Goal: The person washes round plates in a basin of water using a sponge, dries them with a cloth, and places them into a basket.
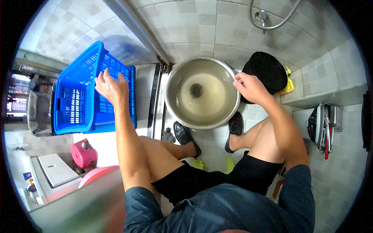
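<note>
A wide metal basin (pixel 203 125) stands on the tiled floor in front of me, holding cloudy yellowish water (pixel 208 103) with a dark round patch in it. My left hand (pixel 112 86) is raised over a blue plastic basket (pixel 74 124), fingers spread and nothing in them. At the basin's right rim is my right hand (pixel 251 88), its fingers curled and pinched together. A small pale spot shows at these fingertips; I cannot tell what they hold.
Right of the basin stands a black bucket-like container (pixel 268 72) beside a yellow bottle (pixel 288 86). A shower hose (pixel 278 26) hangs above. Tools with red handles (pixel 326 149) sit at the right wall. At left are a pink stool (pixel 83 154) and a glass panel (pixel 85 204).
</note>
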The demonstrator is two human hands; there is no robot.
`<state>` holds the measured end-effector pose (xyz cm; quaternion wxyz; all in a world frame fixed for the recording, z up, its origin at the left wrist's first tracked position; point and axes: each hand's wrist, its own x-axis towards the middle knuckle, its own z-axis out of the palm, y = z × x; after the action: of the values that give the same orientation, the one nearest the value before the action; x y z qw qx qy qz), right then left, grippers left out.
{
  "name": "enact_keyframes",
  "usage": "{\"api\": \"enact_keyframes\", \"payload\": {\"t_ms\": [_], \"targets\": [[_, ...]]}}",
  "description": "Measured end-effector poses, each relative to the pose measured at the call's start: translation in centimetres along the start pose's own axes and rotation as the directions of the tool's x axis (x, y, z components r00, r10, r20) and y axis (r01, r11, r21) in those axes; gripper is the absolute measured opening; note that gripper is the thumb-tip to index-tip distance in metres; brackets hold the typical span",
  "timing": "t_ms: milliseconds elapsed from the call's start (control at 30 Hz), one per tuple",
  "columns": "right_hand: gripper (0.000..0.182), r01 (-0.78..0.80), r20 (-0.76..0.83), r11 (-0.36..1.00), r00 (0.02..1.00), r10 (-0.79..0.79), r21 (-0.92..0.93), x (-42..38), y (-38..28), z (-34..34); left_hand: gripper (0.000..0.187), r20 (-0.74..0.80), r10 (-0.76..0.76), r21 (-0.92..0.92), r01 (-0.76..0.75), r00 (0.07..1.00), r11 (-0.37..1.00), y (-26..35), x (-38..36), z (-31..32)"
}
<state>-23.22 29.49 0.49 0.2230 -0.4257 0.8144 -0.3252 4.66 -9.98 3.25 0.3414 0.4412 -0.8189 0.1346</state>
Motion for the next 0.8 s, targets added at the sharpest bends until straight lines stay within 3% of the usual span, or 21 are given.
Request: {"api": "enact_keyframes", "payload": {"t_ms": [67,133,200,233,333,467,600,800], "targets": [[0.031,-0.075,-0.080,0.914,0.996,0.047,-0.400,0.2,-0.1,0.1,0.061,-0.003,0.013,0.179,-0.012,1.000,0.984,-0.2,0.6,-0.6],[0.029,-0.025,-0.123,0.942,0.992,-0.018,-0.336,0.7,-2.2,0.3,0.062,0.038,-0.020,0.346,0.005,0.999,0.938,-0.6,1.5,-0.7],[0.029,0.014,-0.173,0.968,0.983,-0.059,-0.249,1.6,-3.1,0.6,0.053,0.196,-0.134,0.481,0.024,0.971,0.877,-2.2,2.6,-0.3],[0.030,-0.020,-0.096,0.942,0.995,-0.013,-0.336,1.8,-3.0,0.7,0.052,0.203,-0.185,0.487,0.065,0.962,0.871,-3.5,3.1,0.6],[0.032,-0.040,-0.024,0.935,0.999,0.033,-0.352,1.6,-2.8,0.3,0.047,0.250,-0.268,0.449,0.134,0.930,0.884,-6.1,4.5,1.2],[0.034,-0.044,-0.031,0.943,0.999,0.036,-0.329,1.3,-3.1,-0.6,0.032,0.197,-0.234,0.450,0.124,0.952,0.885,-6.6,3.8,1.0],[0.034,-0.054,-0.067,0.953,0.997,0.036,-0.298,1.1,-2.5,-0.8,0.032,0.171,-0.197,0.419,0.110,0.965,0.901,-6.5,2.8,0.6],[0.036,-0.066,-0.060,0.948,0.997,0.050,-0.313,0.6,-3.8,-1.9,0.032,0.242,-0.278,0.411,0.161,0.930,0.897,-4.1,2.2,-0.9]]}}
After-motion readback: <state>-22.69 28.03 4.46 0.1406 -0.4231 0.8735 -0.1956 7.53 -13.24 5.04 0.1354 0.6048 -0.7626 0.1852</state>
